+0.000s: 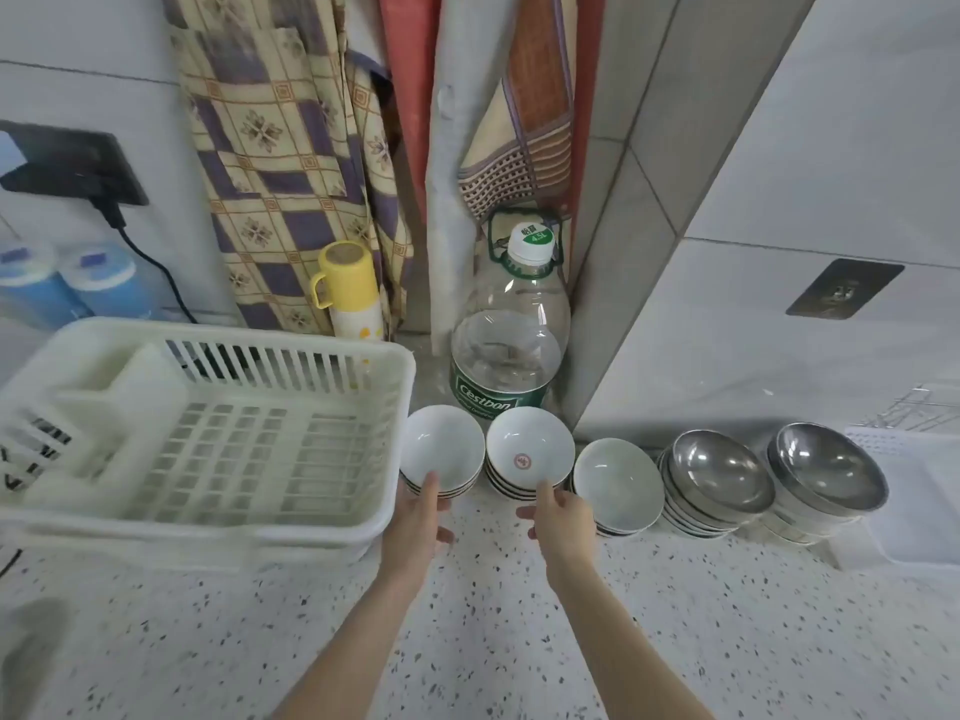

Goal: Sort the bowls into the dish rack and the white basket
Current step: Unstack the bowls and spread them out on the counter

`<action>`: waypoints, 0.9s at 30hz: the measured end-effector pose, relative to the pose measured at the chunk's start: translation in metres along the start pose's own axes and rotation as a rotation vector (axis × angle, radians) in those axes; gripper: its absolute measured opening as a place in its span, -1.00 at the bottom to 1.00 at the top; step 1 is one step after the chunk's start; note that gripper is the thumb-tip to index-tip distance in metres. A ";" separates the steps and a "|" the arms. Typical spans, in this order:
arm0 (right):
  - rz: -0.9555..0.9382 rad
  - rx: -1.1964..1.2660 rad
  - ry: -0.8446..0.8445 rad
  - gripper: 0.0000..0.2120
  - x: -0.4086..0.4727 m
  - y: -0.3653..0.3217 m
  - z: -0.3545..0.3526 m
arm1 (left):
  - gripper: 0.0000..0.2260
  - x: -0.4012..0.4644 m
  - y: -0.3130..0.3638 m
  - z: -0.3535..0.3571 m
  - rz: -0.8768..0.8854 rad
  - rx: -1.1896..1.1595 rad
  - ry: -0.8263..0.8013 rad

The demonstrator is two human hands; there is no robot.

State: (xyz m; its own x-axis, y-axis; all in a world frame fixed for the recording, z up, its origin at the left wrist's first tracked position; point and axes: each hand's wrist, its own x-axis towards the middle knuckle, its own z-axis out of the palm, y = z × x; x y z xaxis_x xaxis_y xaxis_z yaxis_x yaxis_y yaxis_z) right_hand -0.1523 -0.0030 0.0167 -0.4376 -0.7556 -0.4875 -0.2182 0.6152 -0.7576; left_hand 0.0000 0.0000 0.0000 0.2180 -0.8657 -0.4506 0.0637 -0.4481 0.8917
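On the speckled counter (519, 641), far left, sits the white basket (208, 433), slatted, nothing in it, touching or nearly touching the first bowl stack; back centre a big clear water jug (506, 350) with green label, against patterned cloths (280, 163) hanging on the wall; beside it a yellow-capped flask (349, 291); far right, partly out of frame, a white tray (914, 506) with a wire dish rack (919, 407) behind it, details too cut off to tell; between basket and tray, a row of five bowl stacks: three white ceramic stacks (618, 480), middle one with a red mark inside, then two steel bowl stacks (722, 472), all just beside each other; left hand (418, 522) has thumb over the near rim of the leftmost white bowl (442, 449), fingers curled under it, pinching the rim; right hand (558, 519) has thumb on the near rim of the red-marked bowl (530, 446), other fingers loosely curled below; cannot tell if it actually grips.
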 end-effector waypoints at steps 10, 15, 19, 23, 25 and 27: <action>-0.004 0.046 0.152 -0.70 0.011 -0.004 0.017 | -0.96 0.016 -0.002 0.003 -0.085 -0.159 0.056; 0.093 0.239 0.193 -0.80 0.005 -0.003 0.026 | -0.77 0.021 0.002 0.002 -0.168 -0.211 0.014; 0.375 0.609 0.213 -0.64 0.002 -0.012 0.033 | -0.83 0.025 0.004 0.000 -0.166 -0.161 -0.020; 0.403 0.592 0.215 -0.66 0.003 -0.021 0.035 | -0.79 0.026 0.006 -0.002 -0.121 -0.113 -0.045; 0.389 0.589 0.207 -0.70 0.003 -0.026 0.035 | -0.77 0.026 0.006 -0.001 -0.105 -0.123 -0.051; 0.371 0.590 0.209 -0.71 0.003 -0.031 0.035 | -0.75 0.024 0.007 0.000 -0.090 -0.149 -0.053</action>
State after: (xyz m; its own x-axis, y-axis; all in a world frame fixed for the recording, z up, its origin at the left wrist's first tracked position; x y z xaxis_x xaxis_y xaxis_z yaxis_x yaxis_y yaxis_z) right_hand -0.1160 -0.0321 0.0235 -0.5615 -0.4256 -0.7097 0.4581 0.5543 -0.6949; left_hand 0.0059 -0.0239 -0.0048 0.1532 -0.8357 -0.5273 0.2252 -0.4901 0.8421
